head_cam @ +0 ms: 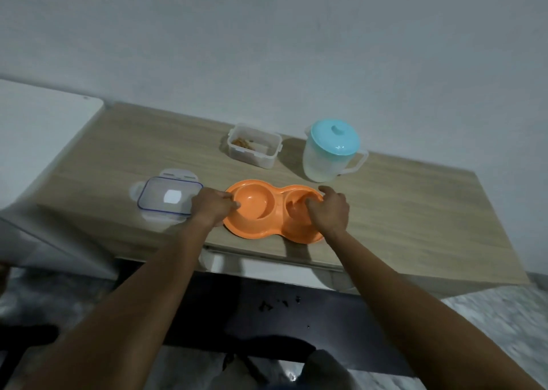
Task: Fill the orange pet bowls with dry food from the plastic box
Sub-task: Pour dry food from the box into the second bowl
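Note:
An orange double pet bowl lies near the front edge of the wooden table. Both of its wells look bare of food. My left hand grips the left rim, fingers hooked into the left well. My right hand grips the right side, fingers curled into the right well. Behind the bowl stands the open plastic box with a little brown dry food at its bottom. Its clear lid with a blue seal lies flat to the left of the bowl, beside my left hand.
A translucent jug with a teal lid and a handle stands at the back right. A white surface adjoins the table on the left. A wall runs right behind the table. Below the table's front edge is a dark bench.

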